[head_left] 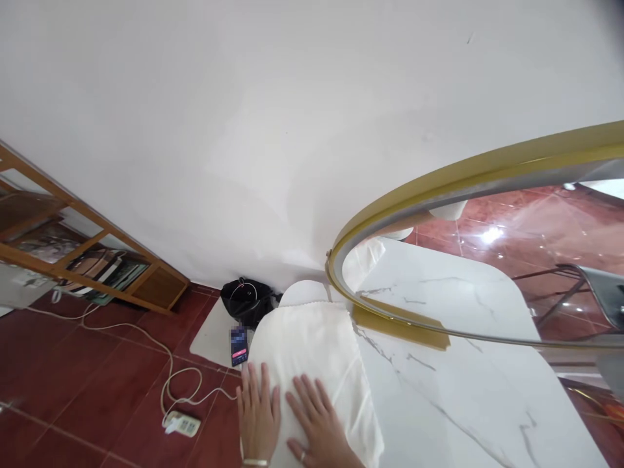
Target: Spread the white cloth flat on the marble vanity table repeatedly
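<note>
Shelving of brown wood [141, 296] holds stacked flat items [104, 270] at far left. An open black bag [246, 300] sits beyond the surface's left edge, a pale looped thing at its mouth, the rest of its contents unclear. A dark phone with a lit screen [238, 344] is near it. The left hand [259, 422] lies flat along the left side of the soft white cloth [312, 338], its grip flattened, grasping nothing. The cloth covers the left end of the white, grey-veined surface [429, 396], extending ahead of both hands' fingertips, its long axis apparently running from the far edge toward the person. The right hand [324, 432], fingers spread, rests further inward on it, grip likewise empty.
</note>
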`<state>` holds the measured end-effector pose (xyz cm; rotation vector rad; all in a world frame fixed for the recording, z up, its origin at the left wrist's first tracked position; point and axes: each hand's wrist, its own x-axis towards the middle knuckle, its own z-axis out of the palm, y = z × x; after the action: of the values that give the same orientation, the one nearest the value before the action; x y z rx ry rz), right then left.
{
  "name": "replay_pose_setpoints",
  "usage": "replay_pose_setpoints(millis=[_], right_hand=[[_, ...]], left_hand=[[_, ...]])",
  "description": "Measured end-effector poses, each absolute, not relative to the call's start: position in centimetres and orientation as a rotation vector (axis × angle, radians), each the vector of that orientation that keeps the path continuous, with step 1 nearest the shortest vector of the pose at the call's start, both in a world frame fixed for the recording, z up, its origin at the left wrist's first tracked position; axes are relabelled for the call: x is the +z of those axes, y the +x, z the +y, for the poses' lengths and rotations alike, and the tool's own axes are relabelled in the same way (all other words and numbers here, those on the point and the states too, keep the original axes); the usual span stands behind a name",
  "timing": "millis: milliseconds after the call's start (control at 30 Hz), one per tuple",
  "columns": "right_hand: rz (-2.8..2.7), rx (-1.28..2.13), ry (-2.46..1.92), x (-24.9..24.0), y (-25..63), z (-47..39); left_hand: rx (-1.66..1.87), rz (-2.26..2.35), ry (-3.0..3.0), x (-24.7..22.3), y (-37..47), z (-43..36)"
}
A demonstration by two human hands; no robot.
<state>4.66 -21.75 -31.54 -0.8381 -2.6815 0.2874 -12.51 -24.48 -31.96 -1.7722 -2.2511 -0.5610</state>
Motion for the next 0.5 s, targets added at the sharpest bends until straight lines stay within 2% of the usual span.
replay_pose_setpoints(millis=[300, 500], right_hand=[[-2.477, -0.252, -0.980, -34.1, 13.5, -24.0], [-2.165, -0.451, -1.391, -37.8, 19.1, -26.3]], left_hand=[[-0.582, -2.082, -1.989, -33.2, -4.2, -23.9], [-0.713, -1.793, -2.194, -35.6, 3.3, -21.2]])
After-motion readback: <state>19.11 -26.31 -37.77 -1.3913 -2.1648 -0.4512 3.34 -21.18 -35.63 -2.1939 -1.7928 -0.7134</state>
